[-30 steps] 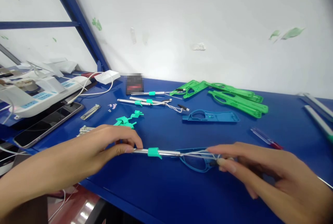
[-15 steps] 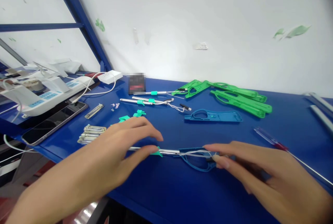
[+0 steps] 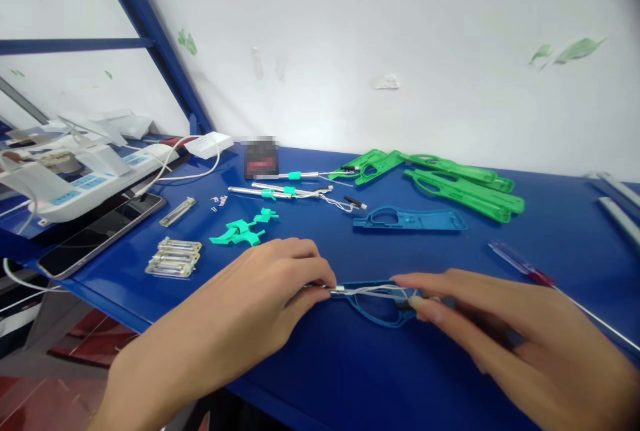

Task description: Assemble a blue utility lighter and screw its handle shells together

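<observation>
My left hand (image 3: 280, 284) is closed around a metal rod (image 3: 339, 289), with thumb and forefinger pinching it near its wired end. White wires (image 3: 373, 292) run from the rod over the looped part of a blue plastic shell (image 3: 383, 319) to a small black piece (image 3: 404, 305). At the right end of the loop, my right hand (image 3: 480, 324) grips the shell and the wires between thumb and fingers. Most of the shell's body is hidden under this hand. Another blue shell (image 3: 430, 221) lies flat behind the hands.
Green shells (image 3: 470, 194) and wired metal rods (image 3: 260, 192) lie at the back. Teal clips (image 3: 237, 232), clear-cased parts (image 3: 175, 259) and a phone (image 3: 103, 234) are on the left, beside a power strip (image 3: 115, 174). A screwdriver (image 3: 520, 264) lies right.
My left hand has moved right along the rod and closed near its wired end, covering the teal clip on it. The loose teal clips are now uncovered. My right hand stays nearly in place.
</observation>
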Demonstrator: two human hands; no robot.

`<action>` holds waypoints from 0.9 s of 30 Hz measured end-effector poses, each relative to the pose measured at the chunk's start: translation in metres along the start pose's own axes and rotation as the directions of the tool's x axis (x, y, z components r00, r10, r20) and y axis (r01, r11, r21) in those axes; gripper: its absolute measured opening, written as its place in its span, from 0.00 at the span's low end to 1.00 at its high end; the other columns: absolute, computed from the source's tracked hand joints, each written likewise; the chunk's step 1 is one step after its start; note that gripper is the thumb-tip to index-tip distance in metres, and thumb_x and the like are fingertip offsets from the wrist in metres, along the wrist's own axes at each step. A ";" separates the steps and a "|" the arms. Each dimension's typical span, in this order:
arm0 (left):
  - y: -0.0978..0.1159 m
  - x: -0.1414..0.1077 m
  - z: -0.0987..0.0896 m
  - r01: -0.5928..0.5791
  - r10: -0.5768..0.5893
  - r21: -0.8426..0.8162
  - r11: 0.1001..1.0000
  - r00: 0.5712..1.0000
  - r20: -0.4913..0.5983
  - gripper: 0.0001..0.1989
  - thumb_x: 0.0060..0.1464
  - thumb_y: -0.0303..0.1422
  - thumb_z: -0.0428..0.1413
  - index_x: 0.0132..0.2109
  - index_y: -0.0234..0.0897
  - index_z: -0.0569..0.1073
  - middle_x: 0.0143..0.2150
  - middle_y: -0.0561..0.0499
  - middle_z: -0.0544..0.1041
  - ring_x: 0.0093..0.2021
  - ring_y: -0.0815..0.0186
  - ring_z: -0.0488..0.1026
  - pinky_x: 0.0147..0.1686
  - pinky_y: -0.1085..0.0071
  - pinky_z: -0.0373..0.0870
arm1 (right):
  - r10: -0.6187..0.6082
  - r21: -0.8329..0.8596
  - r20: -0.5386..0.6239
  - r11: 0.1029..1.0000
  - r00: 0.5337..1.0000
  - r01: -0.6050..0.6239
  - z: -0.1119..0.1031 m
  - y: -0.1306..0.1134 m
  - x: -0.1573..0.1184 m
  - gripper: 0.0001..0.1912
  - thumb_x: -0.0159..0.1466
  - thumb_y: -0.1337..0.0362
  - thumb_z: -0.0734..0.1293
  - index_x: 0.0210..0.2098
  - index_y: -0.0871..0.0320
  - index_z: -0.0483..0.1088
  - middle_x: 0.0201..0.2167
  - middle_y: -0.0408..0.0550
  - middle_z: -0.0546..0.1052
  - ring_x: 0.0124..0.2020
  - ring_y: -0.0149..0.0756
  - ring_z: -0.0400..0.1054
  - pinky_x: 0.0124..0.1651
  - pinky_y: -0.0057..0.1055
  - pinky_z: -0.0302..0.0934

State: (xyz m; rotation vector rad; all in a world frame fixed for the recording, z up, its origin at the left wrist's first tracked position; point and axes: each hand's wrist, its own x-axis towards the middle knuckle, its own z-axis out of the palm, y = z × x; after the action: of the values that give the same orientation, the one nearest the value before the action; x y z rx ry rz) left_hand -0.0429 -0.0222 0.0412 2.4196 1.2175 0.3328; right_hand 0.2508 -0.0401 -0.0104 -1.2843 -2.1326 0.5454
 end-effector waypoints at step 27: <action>0.006 0.002 0.009 0.077 -0.079 -0.071 0.994 0.997 -0.025 0.11 0.73 0.29 0.54 0.42 0.48 0.77 0.44 0.63 0.77 0.43 0.72 0.75 0.45 0.69 0.65 | -0.085 -0.126 -0.069 0.989 0.994 0.076 0.000 -0.003 0.001 0.12 0.77 0.47 0.63 0.55 0.31 0.74 0.47 0.26 0.85 0.38 0.28 0.83 0.48 0.20 0.76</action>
State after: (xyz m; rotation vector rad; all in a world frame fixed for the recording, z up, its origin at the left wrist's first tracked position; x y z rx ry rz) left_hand -0.0340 -0.0259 0.0355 2.3083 1.2868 0.3811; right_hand 0.2480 -0.0410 -0.0083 -1.2573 -2.1737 0.3317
